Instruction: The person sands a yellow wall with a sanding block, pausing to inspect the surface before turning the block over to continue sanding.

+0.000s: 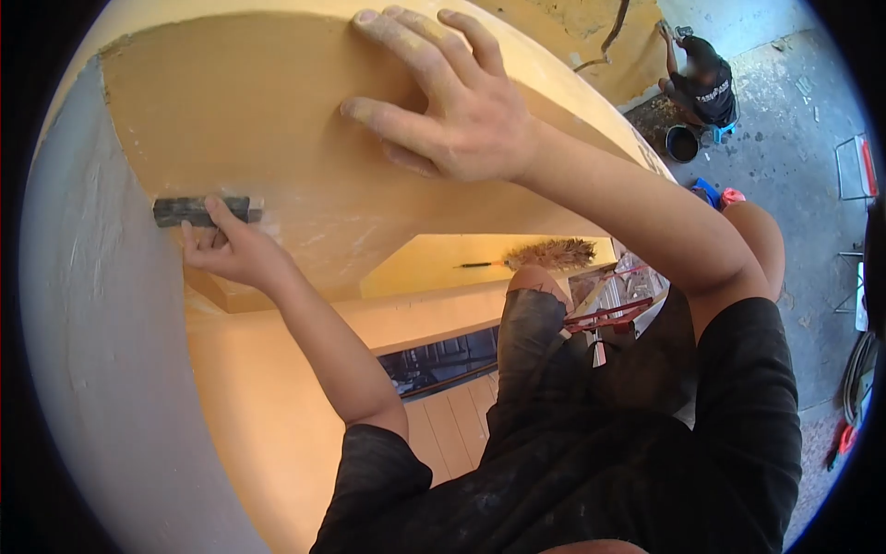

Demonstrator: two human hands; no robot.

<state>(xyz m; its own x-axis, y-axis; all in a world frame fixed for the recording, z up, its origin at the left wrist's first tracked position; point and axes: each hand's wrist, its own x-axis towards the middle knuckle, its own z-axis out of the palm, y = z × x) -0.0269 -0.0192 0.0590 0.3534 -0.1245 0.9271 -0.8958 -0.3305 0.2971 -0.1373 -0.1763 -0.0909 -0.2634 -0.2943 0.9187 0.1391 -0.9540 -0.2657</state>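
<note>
My left hand grips a dark rectangular sanding block, thumb along one face and fingers curled behind. The block lies against the orange-painted surface, at its edge beside a grey-white wall. Whitish scuffs mark the paint to the right of the block. Above and to the right, my right hand has its dusty fingers spread over the same orange surface and holds nothing. Whether all its fingertips press on the paint is hard to tell.
A brown feather duster lies on a yellow ledge below. A red-and-silver ladder stands by my legs. Down on the concrete floor, another person crouches at a wall near a black bucket.
</note>
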